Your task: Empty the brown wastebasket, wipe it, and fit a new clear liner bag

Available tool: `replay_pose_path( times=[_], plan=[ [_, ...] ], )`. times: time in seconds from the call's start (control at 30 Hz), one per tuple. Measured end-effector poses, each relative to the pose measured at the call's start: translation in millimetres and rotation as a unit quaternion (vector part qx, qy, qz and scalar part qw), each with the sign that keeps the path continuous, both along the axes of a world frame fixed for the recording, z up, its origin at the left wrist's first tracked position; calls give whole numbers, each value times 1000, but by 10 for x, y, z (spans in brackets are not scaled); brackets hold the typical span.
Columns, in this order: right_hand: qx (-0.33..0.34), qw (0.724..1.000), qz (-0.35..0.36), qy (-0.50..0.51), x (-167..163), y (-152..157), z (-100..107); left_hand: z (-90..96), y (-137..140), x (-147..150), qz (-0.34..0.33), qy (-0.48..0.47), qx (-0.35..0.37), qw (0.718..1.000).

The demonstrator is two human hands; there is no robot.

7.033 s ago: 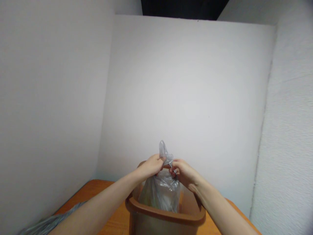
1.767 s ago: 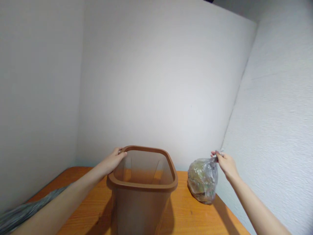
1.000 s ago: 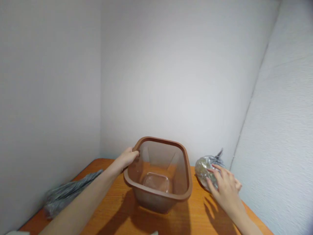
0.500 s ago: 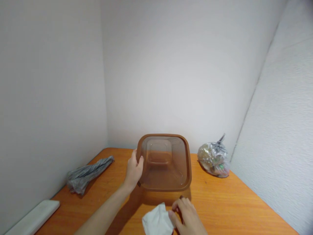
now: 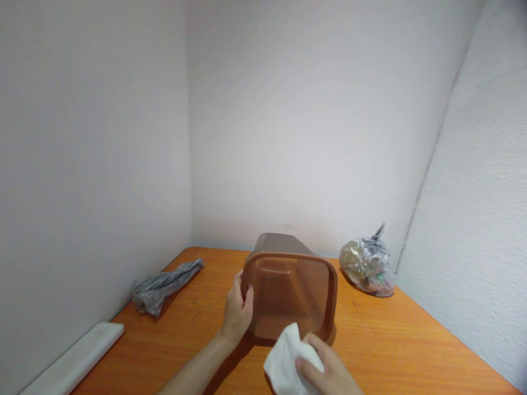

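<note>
A brown translucent plastic bin [image 5: 288, 291] with rounded corners lies tipped on its side, its open mouth facing me. My left hand [image 5: 239, 310] grips the left edge of its rim, the thumb on the inner side and the fingers behind. Just in front of the mouth, at the lower right, my right hand [image 5: 323, 365] pinches a white cloth or tissue [image 5: 288, 359] between thumb and fingers. The cloth's upper corner overlaps the bin's lower rim in view; I cannot tell whether they touch.
On the orange wooden table [image 5: 382, 340], a knotted clear plastic bag of rubbish [image 5: 366, 266] sits at the back right. A folded grey plastic bag [image 5: 167, 288] lies at the left. A long white object [image 5: 78, 359] runs along the left edge. Walls enclose the table's back and sides.
The bin's mouth has tilted downward and come nearer, so its outer top side now shows. My right hand has closed on the white cloth and lifted it toward the bin. The view has shifted slightly left.
</note>
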State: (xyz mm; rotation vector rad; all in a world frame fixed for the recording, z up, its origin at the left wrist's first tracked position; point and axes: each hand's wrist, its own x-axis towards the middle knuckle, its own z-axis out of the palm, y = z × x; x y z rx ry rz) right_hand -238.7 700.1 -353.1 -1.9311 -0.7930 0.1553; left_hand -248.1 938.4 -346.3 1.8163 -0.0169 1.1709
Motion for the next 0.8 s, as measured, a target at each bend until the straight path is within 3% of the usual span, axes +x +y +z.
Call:
replay_pose_path(
  times=[0.17, 0.27, 0.4, 0.57, 0.7, 0.8],
  plan=[
    [60, 985, -99, -129, -33, -10, 392, -207, -8, 31, -9, -14, 4, 1000],
    [11, 970, -78, -228, -57, 145, 444, -273, -9, 36, -8, -21, 3, 1000],
    [-138, 951, -32, -276, -2, 384, 334, -313, 37, 21, -24, -32, -13, 999],
    [-308, 906, -14, -291, 123, 678, 201, -474, 105, 105, -38, -13, -34, 999],
    [-369, 886, -2, -282, 295, 872, -34, -592, 112, 203, -50, 38, -60, 996],
    [-352, 880, -8, -320, 566, 952, -309, -638, 137, 262, -42, 61, -62, 995]
  ],
)
